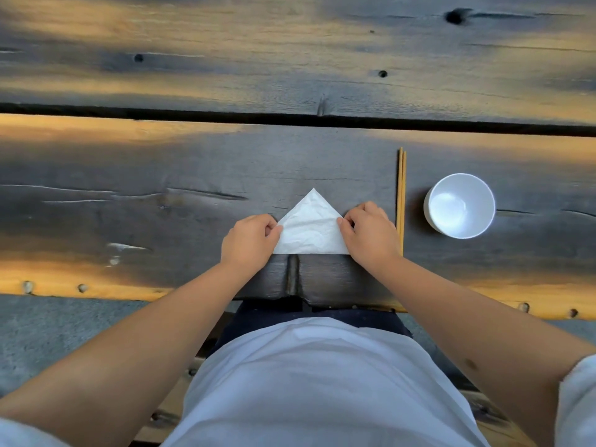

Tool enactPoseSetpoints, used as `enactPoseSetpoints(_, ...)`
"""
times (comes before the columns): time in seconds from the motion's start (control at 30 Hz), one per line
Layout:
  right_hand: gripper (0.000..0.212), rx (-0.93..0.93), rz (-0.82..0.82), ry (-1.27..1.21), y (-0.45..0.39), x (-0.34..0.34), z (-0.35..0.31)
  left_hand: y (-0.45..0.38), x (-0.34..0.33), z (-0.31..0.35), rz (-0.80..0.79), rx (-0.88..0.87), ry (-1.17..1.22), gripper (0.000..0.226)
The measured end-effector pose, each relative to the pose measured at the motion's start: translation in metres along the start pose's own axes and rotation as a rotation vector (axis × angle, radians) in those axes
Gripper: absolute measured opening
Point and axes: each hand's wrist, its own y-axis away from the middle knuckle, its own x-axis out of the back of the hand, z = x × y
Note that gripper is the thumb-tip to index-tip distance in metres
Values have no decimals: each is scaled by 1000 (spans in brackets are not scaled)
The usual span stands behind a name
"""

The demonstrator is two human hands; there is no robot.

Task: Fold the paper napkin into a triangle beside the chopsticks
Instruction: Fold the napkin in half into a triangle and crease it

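It looked like an outdoor eating spot. The table (193, 162) was built of thick, weathered planks with knots, cracks and a wide gap between boards, and grey gravelly ground (48, 333) lay beneath. Bamboo chopsticks (401, 195) and a white bowl (459, 205) marked a simple place setting.

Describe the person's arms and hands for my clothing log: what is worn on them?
Both arms are bare from above the elbow down. The left hand and right hand wear no gloves, and no rings, watch or bracelets show. Short pale sleeves show only at the lower frame corners, matching the light shirt.
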Motion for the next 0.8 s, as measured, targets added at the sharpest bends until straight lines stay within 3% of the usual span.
enactPoseSetpoints(0.5, 29, -25, 37, 11, -7, -3, -2, -12, 6, 0, -3, -24, -72, 26)
enactPoseSetpoints(0.8, 22, -12, 62, 52, -9, -3, -2, -10, 10, -1, 15, -203, -380, 34)
